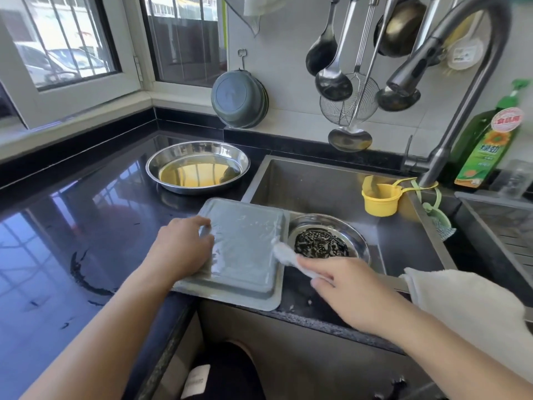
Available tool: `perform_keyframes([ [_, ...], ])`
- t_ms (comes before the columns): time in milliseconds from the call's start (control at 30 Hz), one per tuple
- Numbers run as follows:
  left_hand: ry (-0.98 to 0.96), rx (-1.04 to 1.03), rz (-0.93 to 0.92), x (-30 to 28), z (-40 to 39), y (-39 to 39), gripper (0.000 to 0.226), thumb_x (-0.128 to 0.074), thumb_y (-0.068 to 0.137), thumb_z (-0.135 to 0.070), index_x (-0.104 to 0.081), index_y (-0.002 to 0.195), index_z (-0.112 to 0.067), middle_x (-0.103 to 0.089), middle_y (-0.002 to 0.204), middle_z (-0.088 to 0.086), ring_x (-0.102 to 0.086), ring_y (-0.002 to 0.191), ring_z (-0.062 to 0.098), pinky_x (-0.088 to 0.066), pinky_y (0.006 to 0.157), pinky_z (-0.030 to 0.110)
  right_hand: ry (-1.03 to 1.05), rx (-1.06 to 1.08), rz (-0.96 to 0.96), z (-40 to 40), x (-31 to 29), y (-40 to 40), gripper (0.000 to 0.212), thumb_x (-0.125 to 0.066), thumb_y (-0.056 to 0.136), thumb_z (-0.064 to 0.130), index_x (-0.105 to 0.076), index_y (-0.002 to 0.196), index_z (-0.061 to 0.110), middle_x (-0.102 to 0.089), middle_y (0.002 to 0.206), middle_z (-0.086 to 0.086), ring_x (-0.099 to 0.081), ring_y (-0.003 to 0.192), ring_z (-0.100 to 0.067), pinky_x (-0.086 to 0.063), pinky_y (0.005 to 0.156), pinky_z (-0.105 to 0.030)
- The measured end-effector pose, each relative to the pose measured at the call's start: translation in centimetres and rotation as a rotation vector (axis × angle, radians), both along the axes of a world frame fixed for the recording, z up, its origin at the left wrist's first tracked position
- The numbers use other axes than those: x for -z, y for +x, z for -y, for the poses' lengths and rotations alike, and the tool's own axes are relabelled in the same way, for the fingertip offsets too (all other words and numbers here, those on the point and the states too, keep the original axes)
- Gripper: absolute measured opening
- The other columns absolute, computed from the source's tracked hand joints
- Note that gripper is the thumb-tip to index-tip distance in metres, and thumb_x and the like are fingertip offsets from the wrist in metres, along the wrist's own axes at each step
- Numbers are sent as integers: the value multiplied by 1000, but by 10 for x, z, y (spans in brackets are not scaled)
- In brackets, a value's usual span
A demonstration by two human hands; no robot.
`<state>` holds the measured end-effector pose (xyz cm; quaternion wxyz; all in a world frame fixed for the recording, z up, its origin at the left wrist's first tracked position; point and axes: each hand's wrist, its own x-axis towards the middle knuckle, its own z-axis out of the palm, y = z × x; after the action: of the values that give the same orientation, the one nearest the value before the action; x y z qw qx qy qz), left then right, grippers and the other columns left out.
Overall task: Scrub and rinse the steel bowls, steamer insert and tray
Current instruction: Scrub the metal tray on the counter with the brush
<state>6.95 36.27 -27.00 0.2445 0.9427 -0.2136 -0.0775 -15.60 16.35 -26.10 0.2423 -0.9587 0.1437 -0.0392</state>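
A rectangular steel tray [245, 255] lies upside down, half on the black counter and half over the sink's left edge, its back covered in soapy film. My left hand [184, 246] rests on its left side, fingers curled over the raised part. My right hand [349, 287] pinches a white cleaning cloth [288, 256] whose end touches the tray's right edge. Down in the sink [331, 183] sits a round steel bowl [357, 238] with the perforated steamer insert [320, 243] inside. A wide steel bowl [199, 166] stands on the counter behind the tray.
A tall faucet [450, 82] arches over the sink. A yellow cup [380, 197] hangs on the sink's right wall, beside a green dish soap bottle [490, 145]. A white towel [461, 301] drapes over the front right rim. Ladles and a skimmer [349, 102] hang on the wall.
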Motion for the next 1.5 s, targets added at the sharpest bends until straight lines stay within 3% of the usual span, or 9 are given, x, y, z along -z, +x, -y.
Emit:
perform_keyframes([
  [167, 179, 114, 187, 0, 15, -23, 48, -48, 102, -52, -50, 149, -38, -34, 163, 5, -25, 148, 33, -28, 118, 47, 63, 11, -7, 2, 4, -31, 48, -49, 103, 29, -45, 137, 63, -70, 96, 18, -65, 89, -5, -51, 80, -20],
  [300, 264, 274, 216, 13, 19, -27, 57, -30, 105, -58, -25, 160, -44, -19, 170, 1, -16, 153, 28, -21, 123, 46, -202, -250, 6, -10, 0, -37, 45, -46, 105, 36, -40, 142, 62, -50, 83, 14, -52, 78, -10, -44, 66, -31],
  [533, 311, 298, 198, 15, 18, -28, 58, -17, 106, -57, -10, 163, -45, -8, 172, -1, -5, 157, 25, -19, 123, 49, -477, -379, -36, -2, -11, -9, 50, -45, 103, 20, -46, 144, 48, -55, 89, 9, -56, 72, -22, -51, 61, -40],
  [700, 302, 339, 91, 7, 17, -18, 61, -31, 106, -60, -18, 163, -44, -10, 173, 2, -5, 158, 26, -13, 126, 45, -581, -416, 41, -39, -4, 1, 52, -54, 84, 13, -66, 130, 34, -39, 72, 5, -33, 49, -21, -26, 43, -33],
  [833, 155, 393, -90, -12, -2, -5, 57, -56, 105, -37, -37, 159, -37, -15, 173, 0, -13, 159, 21, -14, 124, 36, -649, -370, -74, -40, -17, -12, 63, -56, 84, 12, -55, 139, 41, -30, 71, 6, -22, 50, -21, -6, 45, -32],
  [933, 66, 370, -175, -20, -12, 1, 54, -61, 103, -20, -49, 152, -38, -20, 171, -12, -30, 154, 15, -29, 115, 27, -598, -353, -128, -65, -31, -7, 57, -35, 99, 11, -35, 151, 33, -33, 83, 5, -40, 64, -20, -22, 51, -34],
  [1067, -25, 314, -249, -21, -16, 5, 52, -69, 97, -17, -60, 143, -39, -28, 166, -22, -48, 139, 8, -48, 108, 30, -676, -401, -84, -107, -33, 43, 37, -38, 102, 12, -58, 132, 22, -55, 99, -6, -63, 94, -35, -37, 64, -38],
  [1233, 216, 405, -176, -43, -12, 13, 48, -65, 99, -28, -58, 145, -41, -30, 167, -16, -48, 141, 13, -40, 113, 30, -690, -424, -93, -132, -29, 87, 36, -42, 100, 11, -62, 129, 18, -63, 118, -10, -64, 107, -36, -37, 70, -38],
  [1500, 274, 506, -98, -47, -8, 2, 35, -49, 109, -29, -67, 139, -22, -42, 162, -8, -31, 151, 6, -23, 116, 25, -566, -399, -154, -46, -21, 2, 49, -34, 107, 29, -32, 150, 52, -46, 90, 9, -57, 89, -25, -40, 67, -38],
])
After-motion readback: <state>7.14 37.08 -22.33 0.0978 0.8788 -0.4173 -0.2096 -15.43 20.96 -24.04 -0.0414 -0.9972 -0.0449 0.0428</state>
